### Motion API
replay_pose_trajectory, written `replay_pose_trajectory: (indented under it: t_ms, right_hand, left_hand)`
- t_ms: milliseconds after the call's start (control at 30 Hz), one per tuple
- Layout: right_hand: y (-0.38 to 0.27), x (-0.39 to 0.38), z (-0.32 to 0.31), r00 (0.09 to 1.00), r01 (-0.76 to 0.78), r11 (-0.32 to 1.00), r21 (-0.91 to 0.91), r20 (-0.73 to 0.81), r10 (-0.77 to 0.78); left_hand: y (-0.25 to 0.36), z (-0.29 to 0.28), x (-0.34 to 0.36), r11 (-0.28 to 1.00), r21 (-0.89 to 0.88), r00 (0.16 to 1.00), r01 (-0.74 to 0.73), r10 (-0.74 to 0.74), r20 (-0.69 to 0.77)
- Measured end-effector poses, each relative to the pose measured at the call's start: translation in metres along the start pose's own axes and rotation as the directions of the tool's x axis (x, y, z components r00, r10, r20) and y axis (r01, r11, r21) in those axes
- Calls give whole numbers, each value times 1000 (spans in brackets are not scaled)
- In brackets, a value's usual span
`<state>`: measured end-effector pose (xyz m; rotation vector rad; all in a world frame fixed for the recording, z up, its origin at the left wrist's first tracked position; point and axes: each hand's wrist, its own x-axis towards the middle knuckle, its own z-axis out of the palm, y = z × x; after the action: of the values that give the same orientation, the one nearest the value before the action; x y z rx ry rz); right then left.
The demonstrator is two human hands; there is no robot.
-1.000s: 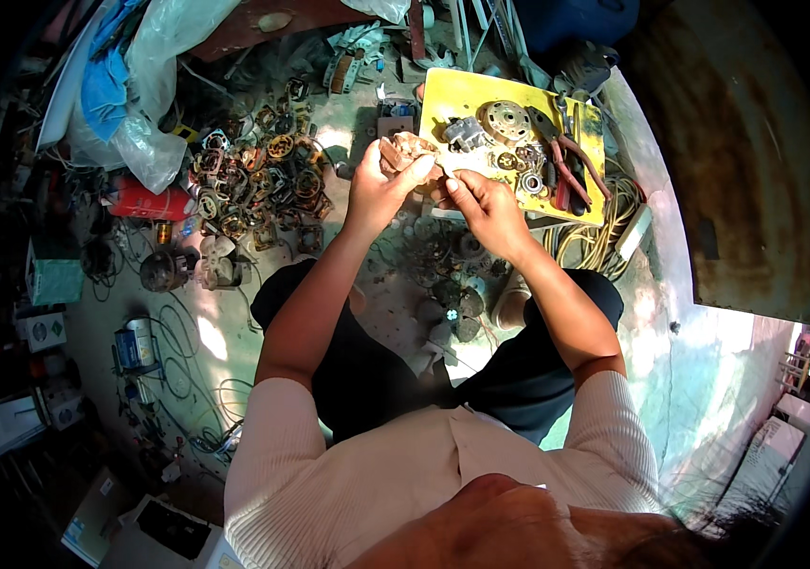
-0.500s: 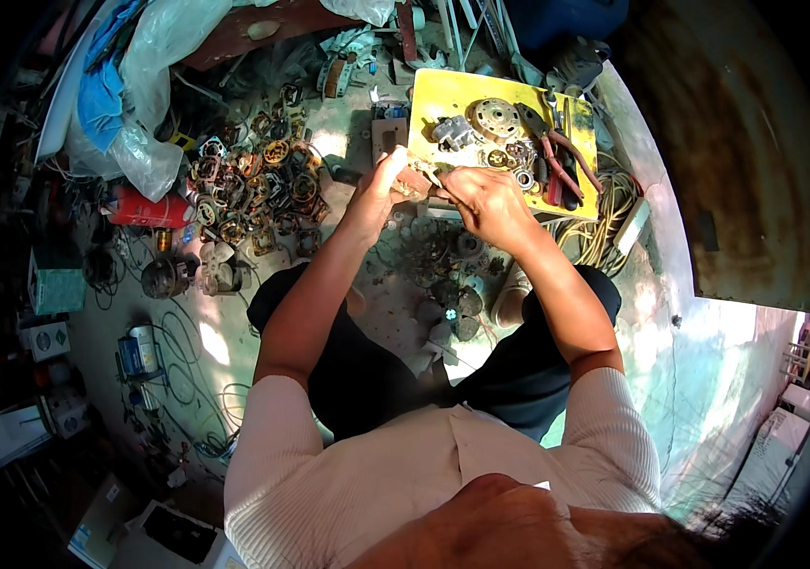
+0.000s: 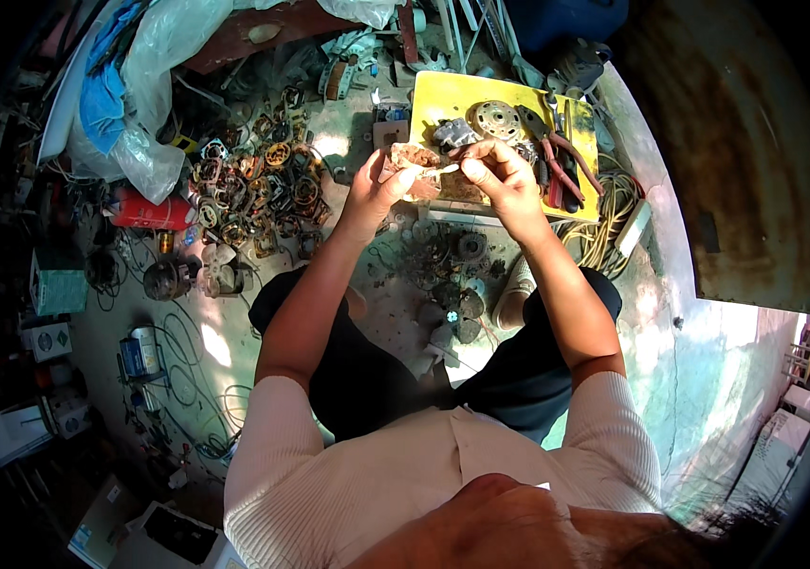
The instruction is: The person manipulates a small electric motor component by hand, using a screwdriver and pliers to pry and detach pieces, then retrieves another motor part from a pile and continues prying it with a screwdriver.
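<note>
Many ring-shaped parts lay in a heap (image 3: 258,185) on the floor, left of the work. Ahead, we found a yellow board (image 3: 433,97) with pliers (image 3: 562,169) and a round disc (image 3: 497,119) on it; we judged that such clutter left little room for setting down. We recorded the left hand (image 3: 370,197) closed round a rusty part (image 3: 416,156), held up by the board's near-left corner. The right hand (image 3: 509,183) had thumb and fingertips nearly together at a small pale bit (image 3: 449,169) beside the part; whether they gripped it, we could not tell. We judged the step to be picking at the part; the next move called for a firm left hold and a fine right pinch.
</note>
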<state>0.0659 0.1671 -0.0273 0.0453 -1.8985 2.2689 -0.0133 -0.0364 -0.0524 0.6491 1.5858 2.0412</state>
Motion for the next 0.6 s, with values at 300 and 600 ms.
replay_pose_trajectory:
  t_ms: [300, 600]
  right_hand:
    - [16, -2, 3, 907, -397, 805, 442, 53, 418]
    - [-5, 0, 11, 909, 310, 728, -611, -35, -416]
  left_hand:
    - [2, 12, -4, 998, -65, 999, 23, -25, -22]
    - [17, 15, -7, 985, 44, 979, 165, -158, -126]
